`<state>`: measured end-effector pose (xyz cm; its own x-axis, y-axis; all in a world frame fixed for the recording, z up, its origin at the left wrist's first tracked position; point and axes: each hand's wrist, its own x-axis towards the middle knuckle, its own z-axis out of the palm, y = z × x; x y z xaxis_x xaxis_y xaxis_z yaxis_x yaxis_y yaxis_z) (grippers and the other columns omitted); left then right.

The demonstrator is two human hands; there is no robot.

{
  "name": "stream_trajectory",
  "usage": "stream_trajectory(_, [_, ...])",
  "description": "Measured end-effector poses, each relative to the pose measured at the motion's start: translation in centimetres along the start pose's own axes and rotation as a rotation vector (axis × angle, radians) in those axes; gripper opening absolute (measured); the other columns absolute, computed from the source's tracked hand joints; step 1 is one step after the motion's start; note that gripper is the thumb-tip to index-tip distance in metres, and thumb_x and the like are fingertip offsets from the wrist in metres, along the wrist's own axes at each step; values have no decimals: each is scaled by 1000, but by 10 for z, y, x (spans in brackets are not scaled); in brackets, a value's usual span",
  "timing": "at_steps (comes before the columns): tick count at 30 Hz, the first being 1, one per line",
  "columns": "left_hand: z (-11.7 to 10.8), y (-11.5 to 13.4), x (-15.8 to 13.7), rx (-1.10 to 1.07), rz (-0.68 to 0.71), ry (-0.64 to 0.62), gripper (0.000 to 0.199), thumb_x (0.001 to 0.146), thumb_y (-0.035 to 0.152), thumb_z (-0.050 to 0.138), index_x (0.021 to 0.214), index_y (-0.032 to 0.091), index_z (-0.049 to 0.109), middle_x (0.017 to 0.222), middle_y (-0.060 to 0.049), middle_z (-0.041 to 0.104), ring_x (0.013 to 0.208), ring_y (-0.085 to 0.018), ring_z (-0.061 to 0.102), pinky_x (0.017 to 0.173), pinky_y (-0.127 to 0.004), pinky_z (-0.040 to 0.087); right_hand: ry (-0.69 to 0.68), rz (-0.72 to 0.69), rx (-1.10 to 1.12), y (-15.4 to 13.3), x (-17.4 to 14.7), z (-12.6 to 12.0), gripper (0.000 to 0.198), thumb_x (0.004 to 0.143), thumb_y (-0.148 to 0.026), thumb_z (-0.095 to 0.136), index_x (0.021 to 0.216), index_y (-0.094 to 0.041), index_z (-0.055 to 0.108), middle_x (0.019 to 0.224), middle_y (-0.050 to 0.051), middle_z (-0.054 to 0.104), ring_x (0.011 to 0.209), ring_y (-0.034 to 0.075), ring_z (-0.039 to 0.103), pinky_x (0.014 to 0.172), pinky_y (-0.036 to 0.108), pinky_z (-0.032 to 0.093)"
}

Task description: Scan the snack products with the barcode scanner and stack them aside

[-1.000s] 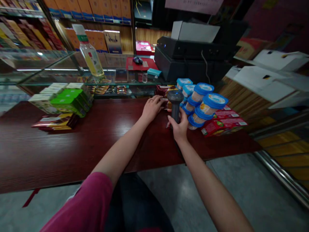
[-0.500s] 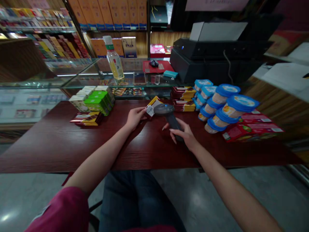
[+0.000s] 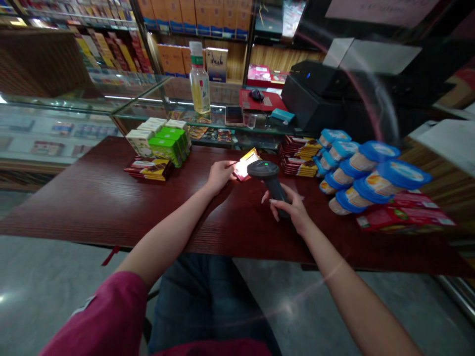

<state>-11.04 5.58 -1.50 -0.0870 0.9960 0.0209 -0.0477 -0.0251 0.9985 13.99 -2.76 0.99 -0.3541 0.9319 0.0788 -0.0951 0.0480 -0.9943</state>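
My left hand [image 3: 220, 177] grips the near left edge of a chocolate bar [image 3: 248, 162] in a red and yellow wrapper, tilted over the brown table. Bright light washes out much of its face. In my right hand [image 3: 291, 205] is a dark grey barcode scanner [image 3: 264, 169], held by its handle with a green light on top. The scanner's head faces the chocolate bar from the right and covers part of it. Beyond, to the right, stand stacked chocolate bars [image 3: 299, 155]; another stack of chocolate bars [image 3: 149, 168] lies at the left.
Green and white boxes [image 3: 166, 143] stand behind the left stack. Blue-lidded tubs [image 3: 374, 180] are piled at the right beside red boxes [image 3: 404, 215]. A glass counter [image 3: 144, 101] borders the table's back, carrying a bottle [image 3: 200, 84], a phone [image 3: 234, 116] and a mouse [image 3: 256, 94].
The view has turned slightly left and tilted. The scanner's light has gone from blue to green, and bright light now falls on the chocolate bar. Both hands keep their holds.
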Motion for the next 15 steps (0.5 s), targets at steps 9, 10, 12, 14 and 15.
stream_trajectory(9, [-56,31,-40,213,353,62,26,87,35,80,105,17,83,106,-9,83,99,-23,78,93,-35,61,149,-39,39,-5,-3,2,22,85,-37,75,101,-23,68,101,6,75,49,11,53,40,28,46])
stream_trajectory(10, [-74,37,-51,283,433,89,25,90,35,77,108,18,82,108,-9,83,101,-23,78,96,-35,61,155,-42,52,-5,-1,5,22,85,-37,75,101,-23,68,101,6,74,49,11,54,40,28,46])
stream_trajectory(12, [-116,47,-74,440,578,144,25,95,34,71,112,20,81,115,-8,82,108,-23,78,100,-36,60,136,-51,91,-4,6,16,23,84,-35,76,101,-22,69,101,6,74,49,11,54,40,28,46])
stream_trajectory(14, [-162,54,-96,636,693,192,23,99,34,67,114,22,80,120,-7,81,114,-22,77,106,-38,59,94,-68,135,-1,17,33,22,84,-34,76,100,-22,70,101,5,74,49,10,55,40,27,45])
stream_trajectory(15, [-184,56,-105,726,734,206,23,100,34,65,113,23,80,122,-6,81,116,-22,76,108,-39,58,67,-73,153,1,23,44,21,83,-34,77,99,-22,70,101,5,74,48,10,54,40,27,45])
